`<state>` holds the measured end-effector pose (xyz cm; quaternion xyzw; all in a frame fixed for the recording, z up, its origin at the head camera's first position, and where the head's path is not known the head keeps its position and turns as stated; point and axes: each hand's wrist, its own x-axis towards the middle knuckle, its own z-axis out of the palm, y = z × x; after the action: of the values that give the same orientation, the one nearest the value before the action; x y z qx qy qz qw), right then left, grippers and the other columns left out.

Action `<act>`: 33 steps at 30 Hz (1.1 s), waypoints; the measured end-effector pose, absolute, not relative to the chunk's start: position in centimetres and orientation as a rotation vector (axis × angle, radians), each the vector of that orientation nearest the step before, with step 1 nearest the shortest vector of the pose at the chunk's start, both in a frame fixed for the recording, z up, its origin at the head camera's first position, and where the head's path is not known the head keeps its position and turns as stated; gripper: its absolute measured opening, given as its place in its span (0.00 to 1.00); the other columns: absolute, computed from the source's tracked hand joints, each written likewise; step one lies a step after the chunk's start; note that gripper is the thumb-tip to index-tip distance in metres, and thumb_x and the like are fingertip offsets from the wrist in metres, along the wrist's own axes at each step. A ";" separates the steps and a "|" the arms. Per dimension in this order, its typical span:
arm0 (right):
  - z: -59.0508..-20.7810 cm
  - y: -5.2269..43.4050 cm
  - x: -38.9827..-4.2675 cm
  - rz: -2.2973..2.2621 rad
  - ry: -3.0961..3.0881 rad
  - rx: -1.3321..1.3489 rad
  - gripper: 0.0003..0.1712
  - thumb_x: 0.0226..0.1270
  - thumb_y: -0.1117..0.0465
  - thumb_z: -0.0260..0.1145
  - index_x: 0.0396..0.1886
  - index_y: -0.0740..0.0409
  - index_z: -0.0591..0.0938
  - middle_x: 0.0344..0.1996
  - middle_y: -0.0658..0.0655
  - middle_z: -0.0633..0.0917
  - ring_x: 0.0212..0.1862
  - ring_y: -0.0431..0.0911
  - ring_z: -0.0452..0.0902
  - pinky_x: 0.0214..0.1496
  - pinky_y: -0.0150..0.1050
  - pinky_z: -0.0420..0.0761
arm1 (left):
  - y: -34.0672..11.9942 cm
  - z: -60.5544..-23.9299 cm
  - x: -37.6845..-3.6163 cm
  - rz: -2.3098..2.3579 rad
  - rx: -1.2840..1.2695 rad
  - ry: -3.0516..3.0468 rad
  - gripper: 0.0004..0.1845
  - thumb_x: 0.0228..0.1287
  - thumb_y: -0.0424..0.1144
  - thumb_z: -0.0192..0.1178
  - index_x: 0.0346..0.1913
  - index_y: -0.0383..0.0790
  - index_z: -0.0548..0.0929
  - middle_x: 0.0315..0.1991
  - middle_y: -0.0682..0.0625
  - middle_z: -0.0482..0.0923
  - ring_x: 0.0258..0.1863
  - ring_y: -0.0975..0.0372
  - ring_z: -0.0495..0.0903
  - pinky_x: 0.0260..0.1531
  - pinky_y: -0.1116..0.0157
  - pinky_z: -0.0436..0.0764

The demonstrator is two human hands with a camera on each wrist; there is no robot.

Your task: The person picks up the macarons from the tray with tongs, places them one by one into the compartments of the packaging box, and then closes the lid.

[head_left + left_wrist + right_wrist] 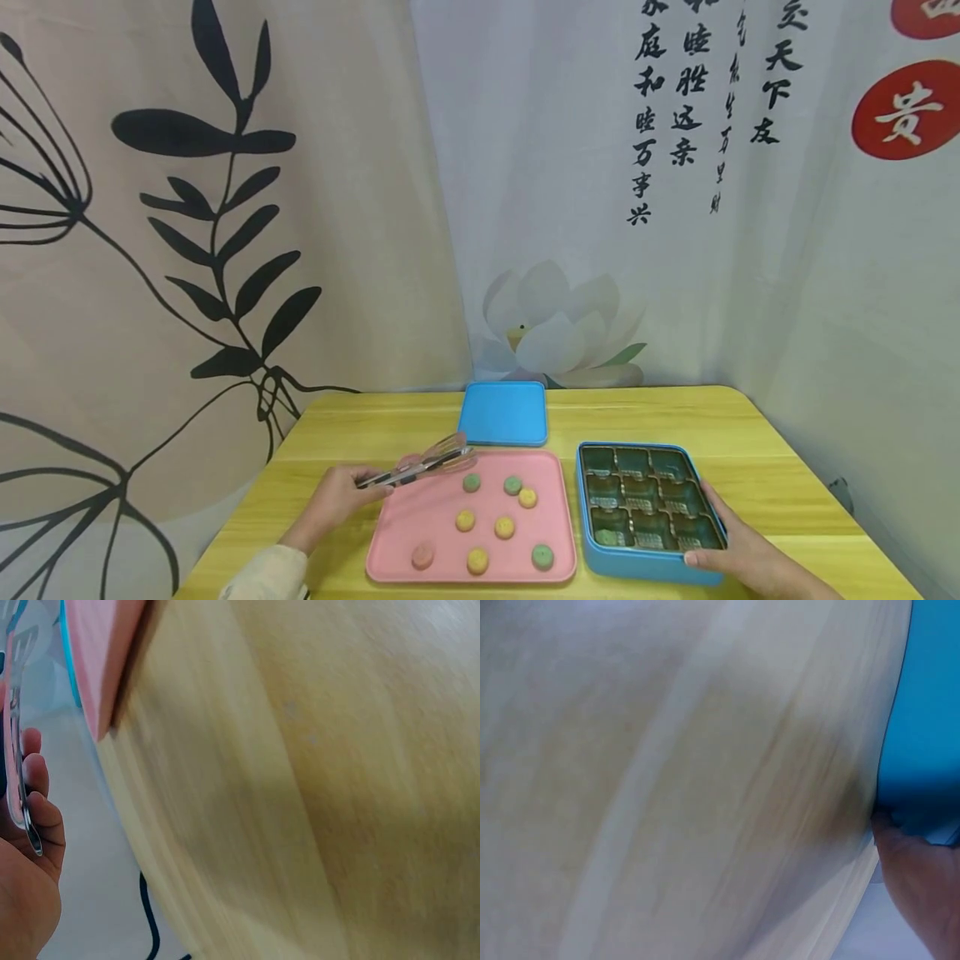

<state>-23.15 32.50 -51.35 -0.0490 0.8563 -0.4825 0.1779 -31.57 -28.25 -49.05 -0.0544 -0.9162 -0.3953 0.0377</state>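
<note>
My left hand [333, 498] has its grip wrapped round a pair of metal tongs [420, 465]; tips point away from the grip, over the far left corner of the pink tray [420, 521]. Tongs' tips look close together and hold nothing I can make out. Eight small round cakes on the tray, green, yellow and pink; nearest to the tong tips is a green cake [471, 482]. My right hand [738, 552] grips the near right corner of the blue tin [645, 563], thumb on its rim. The tin's nine compartments sit just beyond that grip; one near-left compartment shows something green. Blue lid [502, 412] lies beyond the tray on the yellow desk [750, 433].
</note>
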 end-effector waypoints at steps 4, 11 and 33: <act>-51.4 32.6 -23.2 -1.356 2.430 -0.142 0.64 0.69 0.46 0.66 0.76 0.64 0.26 0.72 0.80 0.31 0.69 0.81 0.34 0.57 0.77 0.57 | -28.5 -49.4 -31.5 -1.198 -0.203 -2.824 0.17 0.50 0.47 0.77 0.39 0.41 0.89 0.30 0.54 0.83 0.28 0.62 0.76 0.27 0.68 0.76; -51.5 32.8 -23.5 -1.357 2.415 -0.137 0.65 0.69 0.46 0.66 0.75 0.65 0.24 0.71 0.81 0.31 0.68 0.81 0.33 0.58 0.77 0.55 | -28.9 -50.3 -31.5 -1.194 -0.323 -2.828 0.14 0.52 0.44 0.76 0.39 0.41 0.89 0.28 0.55 0.82 0.27 0.62 0.76 0.25 0.68 0.76; -51.5 32.6 -23.2 -1.413 2.380 -0.125 0.64 0.70 0.48 0.65 0.76 0.62 0.24 0.72 0.79 0.30 0.69 0.81 0.35 0.59 0.76 0.56 | -28.3 -51.3 -30.8 -1.230 -0.319 -2.867 0.15 0.51 0.44 0.76 0.40 0.41 0.89 0.26 0.54 0.81 0.21 0.62 0.75 0.20 0.67 0.76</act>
<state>-23.23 32.60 -51.48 -0.0445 0.8442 -0.5013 0.1845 -30.85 -28.26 -51.27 -0.1016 -0.9142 -0.3923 0.0025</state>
